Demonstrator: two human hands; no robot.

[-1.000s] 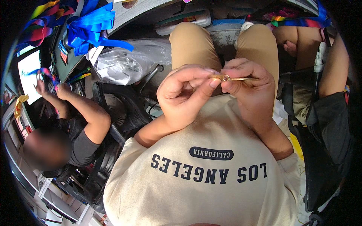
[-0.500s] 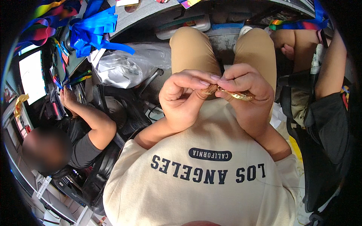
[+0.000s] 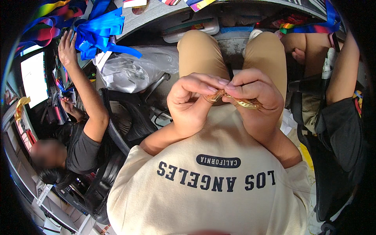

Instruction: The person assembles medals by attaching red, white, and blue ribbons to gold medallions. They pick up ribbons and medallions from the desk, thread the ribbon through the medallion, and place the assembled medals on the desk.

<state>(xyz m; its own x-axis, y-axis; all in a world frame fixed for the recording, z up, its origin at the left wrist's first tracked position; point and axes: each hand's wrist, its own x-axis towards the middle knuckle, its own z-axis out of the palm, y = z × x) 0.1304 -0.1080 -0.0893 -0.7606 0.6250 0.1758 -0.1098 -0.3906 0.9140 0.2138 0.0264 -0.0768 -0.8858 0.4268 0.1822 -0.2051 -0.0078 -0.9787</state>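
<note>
Above my lap both hands meet, fingertips nearly touching. In the curled fingers of my right hand (image 3: 260,94) sits a gold-coloured medal (image 3: 247,103), seen partly edge-on, with a raised pattern along its rim. The fingers cover much of it. Thumb and forefinger of my left hand (image 3: 192,96) pinch a small gold-coloured metal piece (image 3: 215,96) close to the medal's loop end. Whether the two pieces are joined I cannot tell, as the fingertips hide the spot.
A desk (image 3: 156,15) runs along the far side, with blue ribbons (image 3: 100,31) hanging at its left. Below them lies a clear plastic bag (image 3: 133,68). One co-worker (image 3: 88,149) sits at my left, another (image 3: 340,129) at my right. A lidded plastic box (image 3: 192,30) is under the desk.
My hands stay together, with only a slight shift of the fingers and the gold pieces. The co-worker at left has raised an arm toward the blue ribbons.
</note>
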